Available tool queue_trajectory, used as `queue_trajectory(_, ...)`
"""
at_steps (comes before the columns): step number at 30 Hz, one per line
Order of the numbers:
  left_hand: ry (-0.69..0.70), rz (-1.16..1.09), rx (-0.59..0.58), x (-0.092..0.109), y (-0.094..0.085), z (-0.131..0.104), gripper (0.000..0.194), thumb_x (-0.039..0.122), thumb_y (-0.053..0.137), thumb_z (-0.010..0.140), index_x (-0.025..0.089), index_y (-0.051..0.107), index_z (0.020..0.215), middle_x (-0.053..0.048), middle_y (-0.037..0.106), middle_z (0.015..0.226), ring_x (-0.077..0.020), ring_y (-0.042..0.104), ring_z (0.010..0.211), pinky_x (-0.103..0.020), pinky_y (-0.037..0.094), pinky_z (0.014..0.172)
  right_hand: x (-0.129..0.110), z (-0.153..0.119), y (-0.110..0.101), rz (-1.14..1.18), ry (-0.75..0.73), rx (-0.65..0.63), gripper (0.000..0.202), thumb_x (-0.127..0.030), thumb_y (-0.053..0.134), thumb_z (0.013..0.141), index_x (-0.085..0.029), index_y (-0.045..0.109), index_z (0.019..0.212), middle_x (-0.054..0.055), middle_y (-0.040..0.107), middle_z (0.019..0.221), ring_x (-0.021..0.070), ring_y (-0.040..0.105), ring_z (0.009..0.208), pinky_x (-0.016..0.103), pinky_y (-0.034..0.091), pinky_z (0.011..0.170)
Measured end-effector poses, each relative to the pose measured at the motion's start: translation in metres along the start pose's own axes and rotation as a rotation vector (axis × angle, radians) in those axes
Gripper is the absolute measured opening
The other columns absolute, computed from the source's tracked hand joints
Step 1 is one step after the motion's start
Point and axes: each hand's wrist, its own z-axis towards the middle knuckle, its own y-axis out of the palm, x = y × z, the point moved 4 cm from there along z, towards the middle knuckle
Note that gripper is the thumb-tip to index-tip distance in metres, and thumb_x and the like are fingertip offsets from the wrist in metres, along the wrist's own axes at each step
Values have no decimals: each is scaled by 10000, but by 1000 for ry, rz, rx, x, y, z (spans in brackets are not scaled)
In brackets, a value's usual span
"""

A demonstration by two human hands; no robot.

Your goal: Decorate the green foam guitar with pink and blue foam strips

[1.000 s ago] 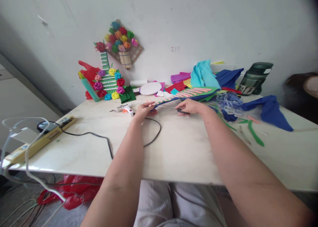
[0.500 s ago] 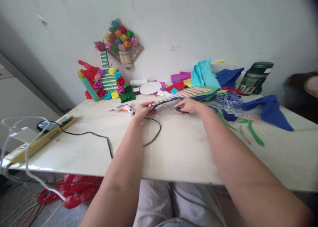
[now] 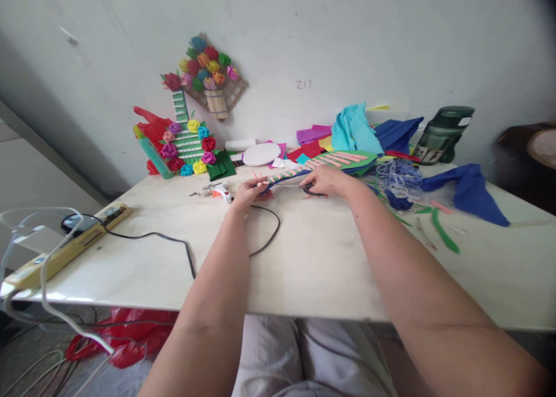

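A long green craft piece (image 3: pixel 357 156) with pale pink strips across it and a dark blue underside lies tilted before me. My left hand (image 3: pixel 253 192) is closed on its narrow near-left end, fingers partly beneath it. My right hand (image 3: pixel 326 181) is closed round the dark handles of a pair of scissors (image 3: pixel 313 192). Their blades point left along the piece's lower edge, toward my left fingers. Whether the blades touch the piece I cannot make out. Left of my left hand lies a white hot glue gun (image 3: pixel 223 193), its black cord curving over the table.
A yellow power strip (image 3: pixel 69 246) with cables sits at the left edge. Behind are a flower-decorated paper guitar (image 3: pixel 189 139), a white oval (image 3: pixel 261 154) and coloured sheets. To the right are tangled yarn (image 3: pixel 402 179), blue fabric (image 3: pixel 473 191), green scraps (image 3: pixel 443 232) and a green bottle (image 3: pixel 445 133).
The view has shifted slightly. My right hand with the scissors is a little closer to my left hand and covers more of the green piece. Both grips stay the same.
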Motion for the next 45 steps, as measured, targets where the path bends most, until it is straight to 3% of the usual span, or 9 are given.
queue_trajectory(8,-2,1,-11,0,0,-1,554,249,711,657,81,580,1168,-74,684,681,-208,673,677,-350,544,700,0,2,-1,-75,-71,5,350,-268,623,663,-271,714,1002,-35,694,689,85,547,471,209,405,534)
queue_trajectory(19,-3,-27,-10,0,0,-1,544,230,715,634,83,592,1144,-70,688,694,-204,672,660,-341,549,686,-3,0,-6,-182,-66,103,356,-315,649,635,-323,714,985,-39,720,879,149,610,762,218,393,572)
queue_trajectory(31,13,-26,-1,0,-2,-2,513,221,727,633,107,617,1121,-63,688,725,-206,676,670,-348,551,697,-3,0,-7,-200,-54,89,358,-338,650,634,-323,714,986,-31,712,901,162,597,778,237,377,581)
queue_trajectory(39,2,-31,4,-2,-2,0,490,206,718,638,107,623,1108,-61,685,718,-196,673,659,-322,556,664,-2,0,-6,-157,-40,56,346,-319,625,648,-304,718,982,-38,693,690,111,553,523,233,374,543)
queue_trajectory(45,9,-13,1,-2,-2,-1,509,222,720,644,115,612,1130,-67,690,747,-209,677,694,-343,557,687,-1,1,-5,-155,-27,64,345,-352,641,643,-317,717,978,-39,701,729,121,579,586,226,376,545)
